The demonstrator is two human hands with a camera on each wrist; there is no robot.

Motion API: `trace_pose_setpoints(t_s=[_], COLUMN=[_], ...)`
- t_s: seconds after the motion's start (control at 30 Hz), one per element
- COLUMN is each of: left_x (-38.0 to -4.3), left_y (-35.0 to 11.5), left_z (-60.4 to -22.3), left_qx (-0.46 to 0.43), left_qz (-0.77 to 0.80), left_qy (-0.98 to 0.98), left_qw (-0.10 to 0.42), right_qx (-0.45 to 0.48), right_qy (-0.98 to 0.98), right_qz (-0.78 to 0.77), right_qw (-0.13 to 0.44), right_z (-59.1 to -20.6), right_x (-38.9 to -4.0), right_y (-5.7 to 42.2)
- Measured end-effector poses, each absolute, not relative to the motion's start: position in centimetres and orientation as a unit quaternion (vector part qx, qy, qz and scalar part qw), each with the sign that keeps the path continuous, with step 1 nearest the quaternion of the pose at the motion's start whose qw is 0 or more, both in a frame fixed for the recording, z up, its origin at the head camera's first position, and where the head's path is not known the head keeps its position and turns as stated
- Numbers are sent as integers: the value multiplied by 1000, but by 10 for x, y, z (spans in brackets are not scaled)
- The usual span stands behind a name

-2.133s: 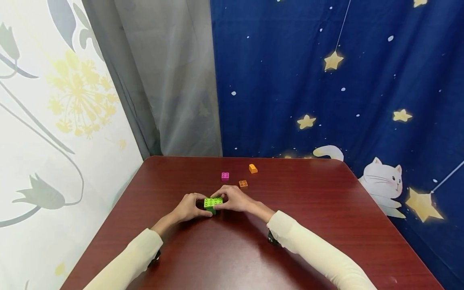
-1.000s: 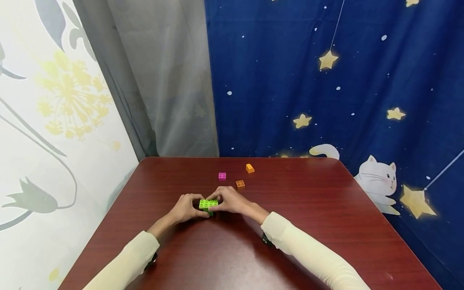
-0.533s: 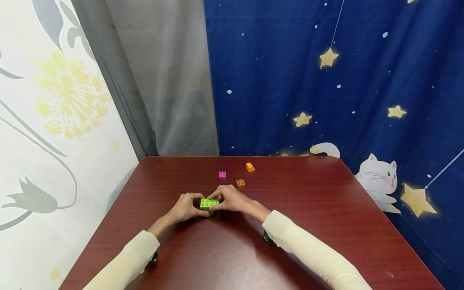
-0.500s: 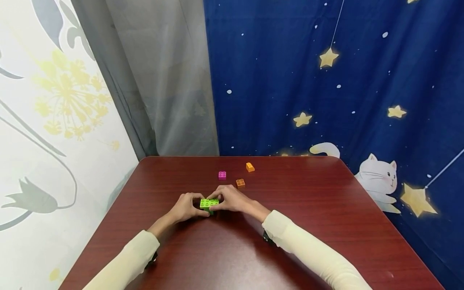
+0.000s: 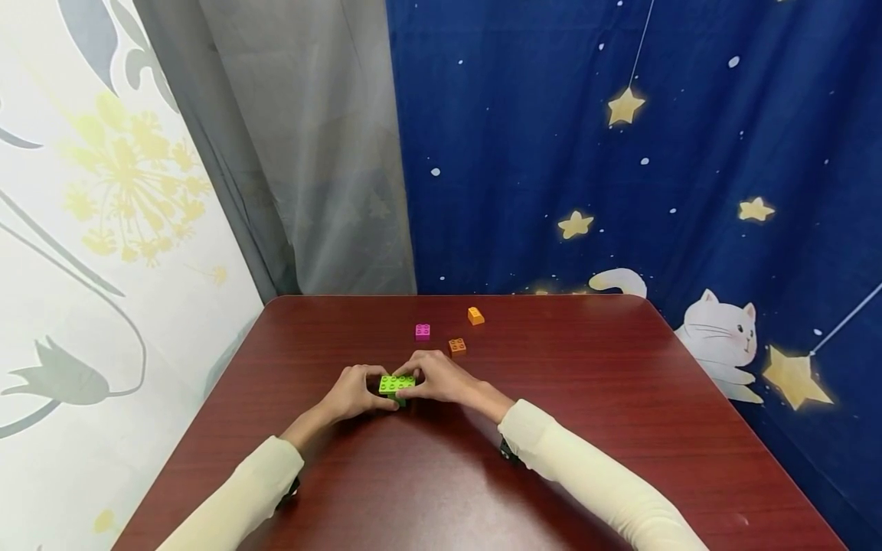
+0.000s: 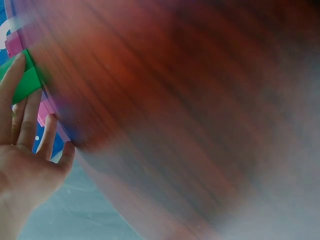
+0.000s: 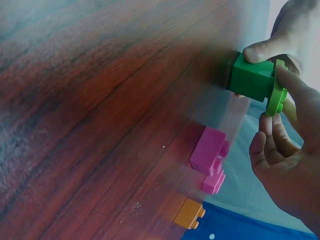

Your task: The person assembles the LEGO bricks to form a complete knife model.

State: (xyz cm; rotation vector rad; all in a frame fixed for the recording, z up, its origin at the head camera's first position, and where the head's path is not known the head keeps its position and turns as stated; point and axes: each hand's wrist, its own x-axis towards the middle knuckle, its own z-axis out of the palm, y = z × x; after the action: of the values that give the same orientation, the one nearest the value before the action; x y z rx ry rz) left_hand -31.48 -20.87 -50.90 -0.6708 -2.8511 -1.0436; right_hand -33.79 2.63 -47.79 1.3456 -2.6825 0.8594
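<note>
In the head view my left hand and right hand meet near the table's middle. A lime green studded plate lies between them, above a darker green block. From the right wrist, my left thumb and fingers grip the green block. My right hand pinches the lime plate at the block's studded side; whether it is fully seated, I cannot tell. The left wrist view shows my left hand with a finger along the green block.
Past the hands lie a pink block, a brownish-orange block and an orange sloped block. The right wrist view shows two pink blocks, a larger one nearer. A curtain hangs behind the table.
The head view has shifted slightly, moving the scene a little left and up. Both hands keep their hold on the green pieces, with only slight movement of the lime plate.
</note>
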Motion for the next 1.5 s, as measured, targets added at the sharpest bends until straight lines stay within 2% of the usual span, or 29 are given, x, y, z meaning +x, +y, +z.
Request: trace_pose_setpoints(t_s=[0.77, 1.23, 1.5], left_x=[-315, -313, -314], left_y=[-208, -206, -210], left_z=[-508, -509, -506], left_qx=[-214, -208, -240], left_qz=[-332, -335, -329], left_qy=[-919, -919, -913], left_qw=[12, 20, 7], right_qx=[425, 411, 406], right_qy=[-864, -863, -864], right_qz=[269, 293, 298], right_qw=[-8, -10, -14], right_z=[-475, -487, -485], right_x=[-336, -341, -340], right_y=[21, 24, 24])
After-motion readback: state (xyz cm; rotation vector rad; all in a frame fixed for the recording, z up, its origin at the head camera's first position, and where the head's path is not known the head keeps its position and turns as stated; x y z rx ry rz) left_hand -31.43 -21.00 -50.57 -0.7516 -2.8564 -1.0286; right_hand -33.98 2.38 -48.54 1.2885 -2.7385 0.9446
